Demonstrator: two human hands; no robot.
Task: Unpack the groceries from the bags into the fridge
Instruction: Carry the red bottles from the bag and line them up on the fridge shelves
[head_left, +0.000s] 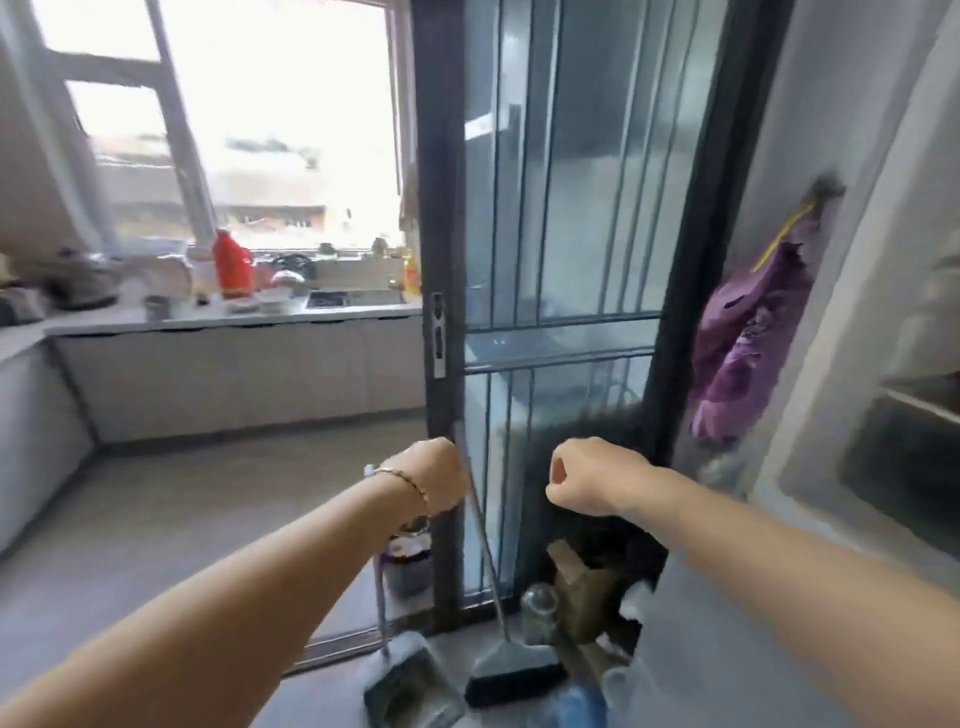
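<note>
The left hand (434, 475), a bracelet (405, 480) on its wrist, shows only its back. Its fingers curl out of sight right at the broom handle (475, 514), touching it, though I cannot tell whether they grip it. The right hand (582, 478) is level with it and a little apart, curled into a fist with the thumb laid on the forefinger and nothing showing in it. Between and behind them stands the dark frame of a sliding glass door (441, 260). Left of that frame the open doorway gives onto a wide stretch of grey floor (182, 493) running to the cabinets. Below the hands the corner is crowded: a dustpan (410, 686), the broom head (514, 670), a glass jar (540, 608) and a cardboard box (582, 582) stand close together against the door's foot. A purple bag (748, 332) hangs on the wall above and to the right of the right hand, well apart from it, its contents hidden. At the right edge is a pale unit (909, 364) with a shelf (too blurred to say whether it is the fridge). Far off, the desk (208, 319) under the window (260, 104) carries a red bottle (232, 265) and a pot (83, 283).
</note>
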